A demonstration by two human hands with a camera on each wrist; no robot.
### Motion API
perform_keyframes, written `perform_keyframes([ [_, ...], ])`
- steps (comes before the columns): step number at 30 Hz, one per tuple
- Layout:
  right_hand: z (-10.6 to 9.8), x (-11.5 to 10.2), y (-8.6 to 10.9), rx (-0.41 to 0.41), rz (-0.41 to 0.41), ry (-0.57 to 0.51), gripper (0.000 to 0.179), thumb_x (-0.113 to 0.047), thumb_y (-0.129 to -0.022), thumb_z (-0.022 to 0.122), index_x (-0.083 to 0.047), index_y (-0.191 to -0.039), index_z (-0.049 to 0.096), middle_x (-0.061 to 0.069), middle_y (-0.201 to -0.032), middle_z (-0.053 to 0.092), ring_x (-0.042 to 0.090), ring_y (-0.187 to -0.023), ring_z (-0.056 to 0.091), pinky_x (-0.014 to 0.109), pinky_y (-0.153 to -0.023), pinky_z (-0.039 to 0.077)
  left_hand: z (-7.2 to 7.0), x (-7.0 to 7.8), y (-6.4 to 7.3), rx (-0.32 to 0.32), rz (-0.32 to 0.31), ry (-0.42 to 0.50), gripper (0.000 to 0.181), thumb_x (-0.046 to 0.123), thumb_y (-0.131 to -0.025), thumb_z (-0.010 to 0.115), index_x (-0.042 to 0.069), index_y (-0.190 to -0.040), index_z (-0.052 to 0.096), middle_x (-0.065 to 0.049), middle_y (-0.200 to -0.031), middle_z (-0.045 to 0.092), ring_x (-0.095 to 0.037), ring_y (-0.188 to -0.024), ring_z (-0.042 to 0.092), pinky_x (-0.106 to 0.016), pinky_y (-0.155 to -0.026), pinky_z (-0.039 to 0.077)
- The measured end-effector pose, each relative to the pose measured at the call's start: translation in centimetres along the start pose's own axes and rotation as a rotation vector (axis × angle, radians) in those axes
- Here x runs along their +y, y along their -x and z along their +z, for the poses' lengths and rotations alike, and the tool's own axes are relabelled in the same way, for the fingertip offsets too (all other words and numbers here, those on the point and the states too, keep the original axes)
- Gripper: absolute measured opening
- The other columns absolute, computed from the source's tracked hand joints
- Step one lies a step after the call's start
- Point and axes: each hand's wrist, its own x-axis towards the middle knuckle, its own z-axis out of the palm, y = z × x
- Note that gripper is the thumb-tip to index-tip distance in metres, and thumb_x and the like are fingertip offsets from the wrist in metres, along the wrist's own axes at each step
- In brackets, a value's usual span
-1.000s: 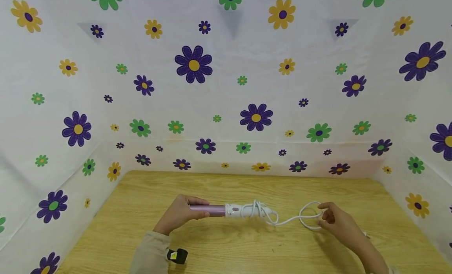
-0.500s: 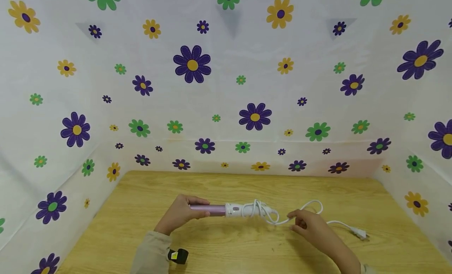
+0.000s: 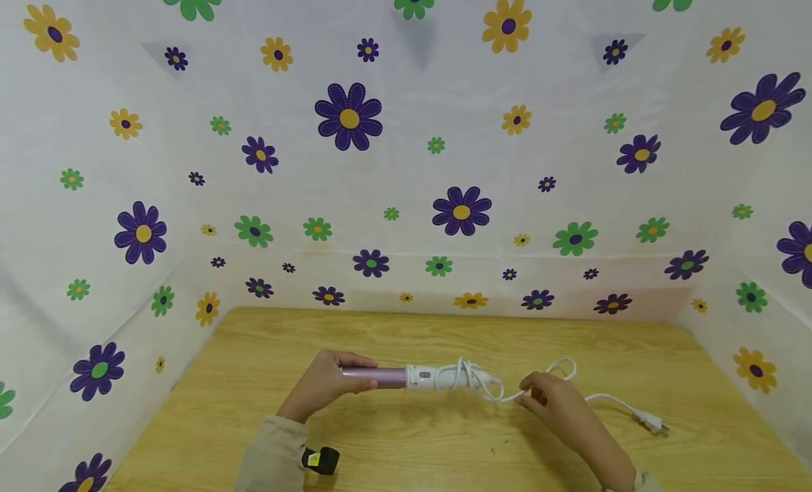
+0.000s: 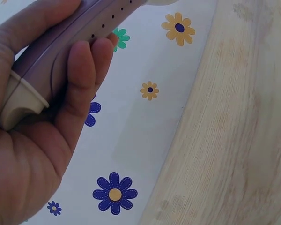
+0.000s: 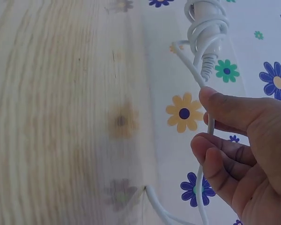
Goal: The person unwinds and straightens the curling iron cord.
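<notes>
In the head view my left hand [image 3: 323, 383] grips the pinkish-purple end of a hair straightener [image 3: 390, 378], held level above the table. Fingers and thumb wrap round that purple body [image 4: 51, 61] in the left wrist view, near its white tip [image 4: 23, 105]. Several turns of white cord [image 3: 466, 369] circle the white handle [image 3: 421, 378]. My right hand [image 3: 558, 404] pinches the cord just beyond the handle's end. The right wrist view shows the cord [image 5: 200, 187] passing between thumb and fingers of the right hand [image 5: 257, 154].
The loose cord trails right to a white two-pin plug [image 3: 650, 421] on the wooden table [image 3: 355, 457]. White flower-patterned cloth [image 3: 406, 175] stands behind the table and at both sides. A black device [image 3: 321, 460] is strapped at the left wrist.
My right hand has moved left along the cord, from its far loop to close by the handle. The plug has come into view at right. The left hand keeps its hold.
</notes>
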Motion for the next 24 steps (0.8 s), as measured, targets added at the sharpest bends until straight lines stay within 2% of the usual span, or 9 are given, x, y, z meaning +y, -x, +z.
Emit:
perform_keyframes([
  [6, 0.0, 0.8, -0.2, 0.044, 0.018, -0.019, 0.014, -0.016, -0.085, 0.072, -0.005, -0.092, 0.066, -0.004, -0.071, 0.058, 0.002, -0.063, 0.050, 0.020, -0.059, 0.045, 0.0, 0.1, 0.0, 0.006, -0.005, 0.014, 0.042, 0.028, -0.074, 0.083, 0.006, -0.108, 0.074, -0.016, -0.113, 0.068, -0.022, -0.086, 0.060, -0.032, -0.071, 0.052],
  [13, -0.3, 2.1, 0.2, 0.124, 0.111, -0.107, 0.015, -0.016, -0.086, 0.071, -0.005, -0.094, 0.065, -0.002, -0.074, 0.063, 0.000, -0.063, 0.052, 0.020, -0.057, 0.045, 0.4, 0.0, -0.1, -0.051, 0.028, 0.063, 0.041, 0.026, -0.075, 0.083, 0.005, -0.109, 0.073, -0.018, -0.114, 0.067, -0.021, -0.087, 0.061, -0.034, -0.072, 0.054],
  [18, -0.8, 2.6, 0.5, 0.239, 0.094, -0.134, 0.014, -0.018, -0.087, 0.071, -0.008, -0.094, 0.066, -0.002, -0.078, 0.066, -0.005, -0.065, 0.053, 0.020, -0.059, 0.048, 0.7, -0.1, -0.1, -0.055, 0.044, 0.053, 0.040, 0.025, -0.076, 0.082, 0.005, -0.109, 0.073, -0.017, -0.113, 0.067, -0.020, -0.085, 0.059, -0.032, -0.070, 0.053],
  [20, -1.2, 2.6, 0.6, 0.255, 0.088, -0.175, 0.014, -0.019, -0.088, 0.070, -0.009, -0.095, 0.066, -0.001, -0.079, 0.067, -0.003, -0.066, 0.055, 0.020, -0.060, 0.049, 0.8, -0.2, -0.1, -0.047, 0.044, 0.037, 0.040, 0.025, -0.076, 0.082, 0.004, -0.110, 0.073, -0.017, -0.113, 0.067, -0.020, -0.084, 0.059, -0.032, -0.070, 0.053],
  [24, -2.3, 2.4, 1.1, 0.236, 0.074, -0.272, 0.013, -0.020, -0.090, 0.068, -0.009, -0.098, 0.065, -0.003, -0.083, 0.066, -0.001, -0.069, 0.057, 0.021, -0.060, 0.049, 0.8, -0.4, -0.2, -0.033, 0.041, 0.014, 0.042, 0.025, -0.076, 0.082, 0.004, -0.111, 0.072, -0.017, -0.114, 0.067, -0.021, -0.084, 0.059, -0.033, -0.069, 0.053],
])
